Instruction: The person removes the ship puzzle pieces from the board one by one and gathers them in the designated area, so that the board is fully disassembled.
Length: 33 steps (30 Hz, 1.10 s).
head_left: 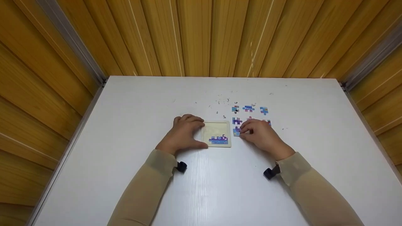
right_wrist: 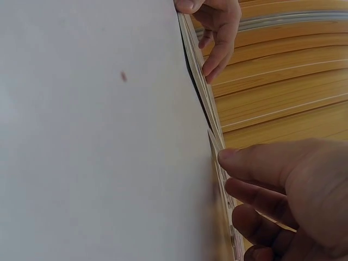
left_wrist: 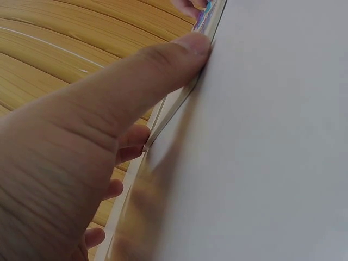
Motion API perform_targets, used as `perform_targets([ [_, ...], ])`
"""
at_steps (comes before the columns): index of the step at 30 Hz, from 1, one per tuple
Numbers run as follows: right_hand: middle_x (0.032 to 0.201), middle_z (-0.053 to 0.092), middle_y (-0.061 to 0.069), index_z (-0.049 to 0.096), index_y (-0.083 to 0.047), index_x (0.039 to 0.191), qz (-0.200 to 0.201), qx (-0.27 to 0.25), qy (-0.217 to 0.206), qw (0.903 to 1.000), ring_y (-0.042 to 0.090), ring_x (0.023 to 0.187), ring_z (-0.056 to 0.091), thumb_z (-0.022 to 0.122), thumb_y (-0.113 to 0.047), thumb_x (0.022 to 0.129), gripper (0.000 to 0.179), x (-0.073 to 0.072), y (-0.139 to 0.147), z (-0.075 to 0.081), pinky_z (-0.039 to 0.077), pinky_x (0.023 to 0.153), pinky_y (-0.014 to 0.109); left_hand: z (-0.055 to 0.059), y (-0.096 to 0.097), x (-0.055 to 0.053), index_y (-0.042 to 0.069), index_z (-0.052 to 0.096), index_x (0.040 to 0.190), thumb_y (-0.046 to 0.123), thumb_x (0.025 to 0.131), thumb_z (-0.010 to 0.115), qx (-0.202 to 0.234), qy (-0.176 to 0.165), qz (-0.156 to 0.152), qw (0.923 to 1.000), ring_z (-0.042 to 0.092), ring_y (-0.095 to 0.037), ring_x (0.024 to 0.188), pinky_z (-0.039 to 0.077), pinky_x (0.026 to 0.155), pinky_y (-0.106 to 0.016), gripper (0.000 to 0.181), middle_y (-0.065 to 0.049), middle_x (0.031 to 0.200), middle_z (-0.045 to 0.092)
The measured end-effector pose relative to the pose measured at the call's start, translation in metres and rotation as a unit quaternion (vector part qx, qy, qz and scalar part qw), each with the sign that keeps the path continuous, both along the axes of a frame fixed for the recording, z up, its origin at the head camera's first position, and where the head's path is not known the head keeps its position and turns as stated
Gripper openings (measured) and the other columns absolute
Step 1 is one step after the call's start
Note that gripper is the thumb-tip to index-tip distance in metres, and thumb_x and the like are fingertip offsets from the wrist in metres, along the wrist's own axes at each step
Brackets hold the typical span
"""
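Note:
A square, pale wooden puzzle tray (head_left: pixel 216 127) lies on the table, with joined blue and purple puzzle pieces (head_left: pixel 219 140) in its lower right part. My left hand (head_left: pixel 185 133) grips the tray from its left side. The left thumb (left_wrist: pixel 179 51) is on the near edge and the fingers reach the far left corner. Just right of the tray, my right hand (head_left: pixel 260 135) pinches the edge of a blue and purple puzzle piece (head_left: pixel 236 131) between thumb (right_wrist: pixel 234 156) and fingers. That hand partly covers other pieces behind it.
Loose puzzle pieces stand in rows beyond the right hand, among them a teal one (head_left: pixel 235 109), a blue one with windows (head_left: pixel 248 108) and a light blue one (head_left: pixel 264 110). Small scraps (head_left: pixel 228 100) dot the white table (head_left: pixel 201 182). Wood-patterned walls (head_left: pixel 194 37) surround it.

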State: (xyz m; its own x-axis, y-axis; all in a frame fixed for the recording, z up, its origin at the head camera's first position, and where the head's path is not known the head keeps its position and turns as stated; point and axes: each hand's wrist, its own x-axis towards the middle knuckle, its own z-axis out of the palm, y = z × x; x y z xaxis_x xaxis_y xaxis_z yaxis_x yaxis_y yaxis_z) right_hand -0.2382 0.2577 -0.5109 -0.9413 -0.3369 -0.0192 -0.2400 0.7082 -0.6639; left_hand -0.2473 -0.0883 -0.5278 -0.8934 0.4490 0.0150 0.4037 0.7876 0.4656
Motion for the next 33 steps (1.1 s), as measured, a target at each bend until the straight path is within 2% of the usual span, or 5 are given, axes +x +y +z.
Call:
perform_targets([
  [11,0.132,0.079,0.007,0.09,-0.012,0.107,-0.009,0.01,-0.01,0.9999,0.034,0.133,0.07,0.083,-0.015,0.102,0.009,0.0,0.0,0.0,0.056,0.115,0.056,0.0,0.0,-0.001,0.023,0.073,0.152,0.066,0.078,0.099,-0.002,0.003,-0.006,1.0,0.048,-0.022,0.158,0.028,0.132,-0.058,0.089,0.008,0.163,0.065],
  [16,0.133,0.079,0.005,0.089,-0.014,0.111,-0.009,0.021,-0.007,0.9997,0.028,0.12,0.07,0.083,-0.016,0.102,0.011,0.0,-0.001,-0.001,0.057,0.103,0.047,-0.001,-0.001,-0.001,0.023,0.073,0.151,0.066,0.077,0.099,0.0,0.001,-0.008,1.0,0.048,-0.023,0.158,0.028,0.132,-0.059,0.09,0.008,0.163,0.064],
  [23,0.128,0.08,0.006,0.087,-0.013,0.113,-0.013,0.022,0.021,0.9995,0.023,0.099,0.066,0.085,-0.013,0.099,0.013,0.001,-0.003,0.001,0.053,0.089,0.038,-0.001,-0.001,-0.002,0.023,0.073,0.151,0.065,0.077,0.099,0.001,-0.003,-0.004,1.0,0.047,-0.024,0.159,0.027,0.133,-0.061,0.089,0.007,0.163,0.065],
  [28,0.127,0.079,0.003,0.086,-0.016,0.115,-0.025,0.018,0.006,0.9995,0.025,0.1,0.063,0.084,-0.015,0.1,0.015,0.004,-0.008,0.008,0.052,0.086,0.039,-0.001,-0.001,-0.001,0.024,0.074,0.15,0.065,0.076,0.1,-0.001,-0.001,0.003,1.0,0.048,-0.023,0.158,0.027,0.133,-0.06,0.088,0.009,0.162,0.065],
  [33,0.134,0.077,0.002,0.084,-0.018,0.122,-0.036,0.023,-0.004,0.9991,0.025,0.104,0.063,0.083,-0.021,0.104,0.018,0.008,-0.013,0.016,0.053,0.087,0.037,-0.001,0.001,-0.001,0.023,0.074,0.149,0.065,0.077,0.1,-0.003,-0.002,0.001,1.0,0.047,-0.023,0.158,0.026,0.134,-0.059,0.088,0.008,0.162,0.065],
])
